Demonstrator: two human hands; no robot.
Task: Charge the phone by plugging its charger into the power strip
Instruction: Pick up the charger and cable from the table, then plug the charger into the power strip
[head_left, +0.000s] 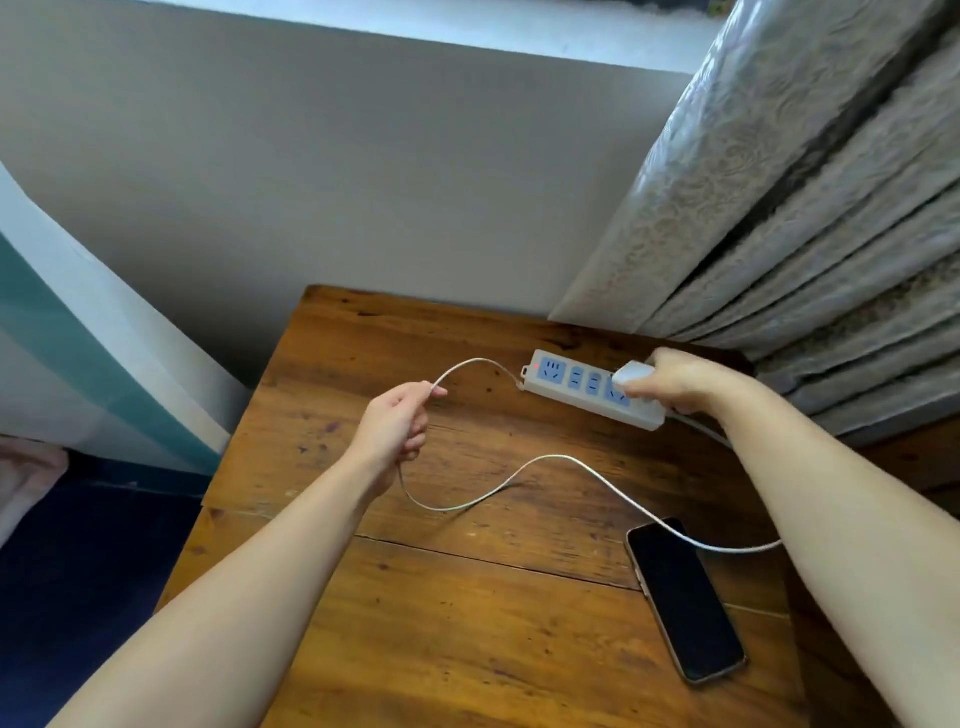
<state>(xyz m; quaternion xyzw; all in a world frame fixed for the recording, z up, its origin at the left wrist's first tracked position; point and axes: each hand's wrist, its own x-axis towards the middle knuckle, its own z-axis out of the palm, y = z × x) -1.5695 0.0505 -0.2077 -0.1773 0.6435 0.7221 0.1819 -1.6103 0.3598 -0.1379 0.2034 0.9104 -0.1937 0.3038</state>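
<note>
Power strip: the power strip (592, 388) is a long white plastic bar with blue socket faces, lying slanted at the far right of the table; a small red light glows at its left end.
Charger: the charger (632, 372) is a small white rounded block, sitting over the right sockets of the strip. Whether its pins are fully inside cannot be told.
Right hand: the right hand (680, 379) is closed around the charger, fingers on its near side, thumb on the far side.
Cable: the cable (561, 459) is thin, white and looks braided. It curves in loose waves over the table, crosses the far corner of the phone and goes under the right forearm. Another loop rises from the left hand toward the left end of the strip.
Left hand: the left hand (397, 428) pinches the cable between thumb and forefinger, the other fingers curled in, held above the table to the left of the strip.
Phone: the phone (685, 597) lies flat at the near right of the table, screen up and black, glossy, with a pale metal edge.
Table: the table (467, 597) is brown wood with planks, dark knots and a worn shiny finish.
Curtain: the curtain (779, 208) hangs at the far right in thick folds, grey with a woven pattern.
</note>
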